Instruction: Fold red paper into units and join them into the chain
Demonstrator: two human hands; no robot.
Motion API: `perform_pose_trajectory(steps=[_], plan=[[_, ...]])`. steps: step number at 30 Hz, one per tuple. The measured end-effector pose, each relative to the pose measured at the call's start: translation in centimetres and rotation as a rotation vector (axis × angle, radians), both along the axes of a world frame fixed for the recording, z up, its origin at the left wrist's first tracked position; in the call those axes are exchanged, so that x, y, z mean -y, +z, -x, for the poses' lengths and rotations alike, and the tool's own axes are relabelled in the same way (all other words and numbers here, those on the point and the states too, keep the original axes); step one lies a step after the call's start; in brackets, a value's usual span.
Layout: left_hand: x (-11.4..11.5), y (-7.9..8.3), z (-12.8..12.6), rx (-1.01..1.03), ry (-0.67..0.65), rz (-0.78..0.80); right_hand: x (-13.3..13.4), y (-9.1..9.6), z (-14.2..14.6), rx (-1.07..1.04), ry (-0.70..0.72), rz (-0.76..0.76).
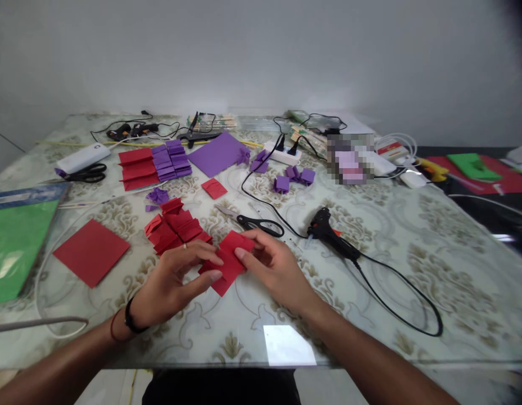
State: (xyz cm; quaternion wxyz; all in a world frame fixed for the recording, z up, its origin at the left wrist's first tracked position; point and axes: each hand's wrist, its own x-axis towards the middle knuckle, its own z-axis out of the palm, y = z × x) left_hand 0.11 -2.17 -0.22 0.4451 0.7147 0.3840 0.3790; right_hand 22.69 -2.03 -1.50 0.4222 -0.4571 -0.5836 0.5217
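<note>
Between my hands is a red folded paper piece, with flaps at several angles. My right hand is closed on its right side, thumb on top and fingers curled behind. My left hand closes on its left edge, thumb and index finger at the paper. Just behind my left fingers sits a cluster of folded red paper units. A flat red paper square lies to the left. Scissors with black handles rest behind my right hand.
A black glue gun with a looping cord lies at right. Farther back are a white power strip, purple folded pieces, a purple sheet and a red-and-purple folded block. A green paper pack lies at left.
</note>
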Motion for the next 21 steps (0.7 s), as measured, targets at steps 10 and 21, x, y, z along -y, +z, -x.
perform_pose_trajectory(steps=[10,21], plan=[[0.1,-1.0,-0.3,0.195,0.109,0.106,0.2,-0.3,0.4,-0.039,-0.029,-0.096],[-0.2,0.1,0.2,0.090,0.005,0.335,0.0,-0.1,-0.1,0.070,0.075,-0.571]])
